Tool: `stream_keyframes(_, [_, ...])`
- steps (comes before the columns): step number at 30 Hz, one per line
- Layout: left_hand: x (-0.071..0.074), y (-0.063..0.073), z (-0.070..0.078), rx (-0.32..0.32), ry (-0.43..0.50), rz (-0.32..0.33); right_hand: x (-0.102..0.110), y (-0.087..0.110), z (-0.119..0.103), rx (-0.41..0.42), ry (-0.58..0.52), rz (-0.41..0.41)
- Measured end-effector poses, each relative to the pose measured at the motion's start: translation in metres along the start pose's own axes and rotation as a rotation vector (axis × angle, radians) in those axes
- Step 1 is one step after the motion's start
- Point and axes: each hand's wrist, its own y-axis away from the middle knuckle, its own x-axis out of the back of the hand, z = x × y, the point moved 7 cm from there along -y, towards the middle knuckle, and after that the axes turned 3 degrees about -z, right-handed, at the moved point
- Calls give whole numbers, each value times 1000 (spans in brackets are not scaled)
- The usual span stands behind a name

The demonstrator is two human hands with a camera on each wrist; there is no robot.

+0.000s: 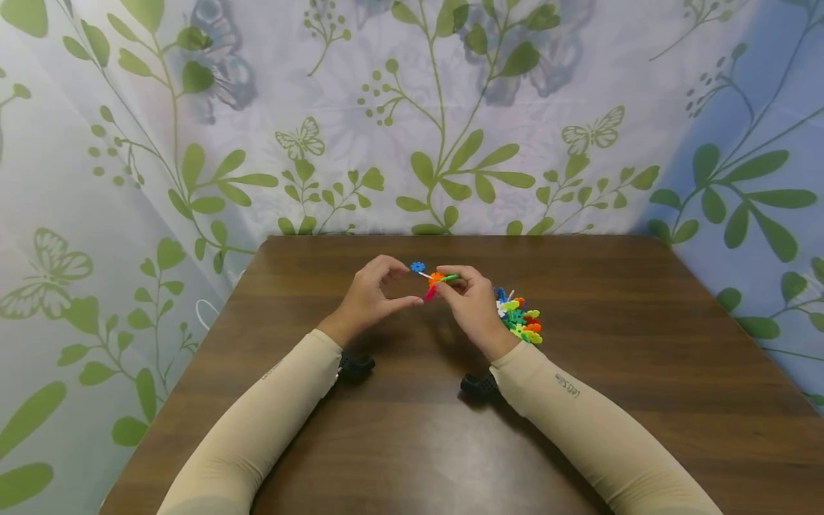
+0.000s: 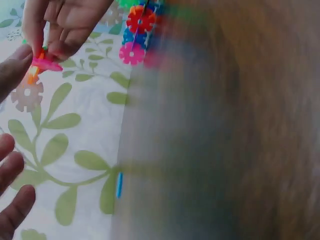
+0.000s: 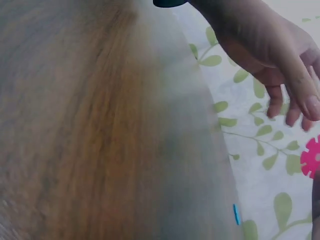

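Note:
My right hand (image 1: 473, 304) pinches a small chain of notched plastic discs between thumb and fingers, above the far half of the table. An orange disc (image 1: 437, 278) sits at its middle, with a green disc (image 1: 449, 277) by the fingertips and a pink disc (image 1: 430, 292) below. Through a white disc (image 1: 423, 275) it joins a blue disc (image 1: 418, 267) on the left. Facing it, my left hand (image 1: 376, 293) has thumb and fingers spread apart, fingertips close to the blue disc. In the right wrist view, nothing lies between the left hand's (image 3: 280, 55) fingers.
A pile of coloured notched discs (image 1: 520, 318) lies on the brown wooden table (image 1: 412, 443), just right of my right hand. A thin blue piece (image 2: 119, 185) shows near the table edge. Behind the table hangs a leaf-patterned curtain (image 1: 360, 150). Black devices (image 1: 356, 366) sit at both wrists.

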Motion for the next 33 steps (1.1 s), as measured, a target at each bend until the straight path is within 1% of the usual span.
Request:
stream_keyframes(2, [-1,-3,5,-47,-45,-25,-1,-1,0,-9,16,-11])
stream_keyframes(4, [-5,-5,12,-92,-51,-64,-3,-2,-2,11,65,-20])
stream_keyframes(6, [-10,-6,16,-120,-37,-88,-7,-1,-6,67,144,-27])
stream_keyframes(7, [-11,-7,18,-123,-30,-91,-9,-1,-8,107,181,-33])
stream_keyframes(9, [-13,-7,19,-109,6,-79,-14,0,-14,195,273,-41])
stream_keyframes(11, [-13,-7,17,-85,43,-66,-18,1,-19,274,338,-55])
stream_keyframes(13, [-12,-6,12,-56,76,-58,-23,1,-22,315,370,-86])
stream_keyframes(15, [-11,-4,6,-26,90,-53,-28,-1,-22,316,389,-139])
stream_keyframes(16, [-10,-3,2,-8,93,-47,-29,-3,-22,297,390,-170])
stream_keyframes(18, [-6,-1,-7,36,88,-16,-31,-9,-19,222,388,-240])
stream_keyframes(20, [1,2,-19,102,90,35,-34,-17,-14,119,417,-299])
stream_keyframes(22, [9,6,-30,173,96,91,-37,-27,-7,16,473,-339])
stream_keyframes(24, [18,10,-41,249,108,145,-44,-39,0,-70,561,-377])
stream_keyframes(27, [30,17,-56,361,135,220,-63,-57,8,-152,727,-443])
stream_keyframes(29, [35,21,-65,429,188,269,-74,-67,16,-209,828,-492])
stream_keyframes(31, [38,25,-72,480,248,308,-81,-75,27,-289,886,-525])
stream_keyframes(33, [39,28,-76,514,307,342,-84,-80,40,-387,916,-565])
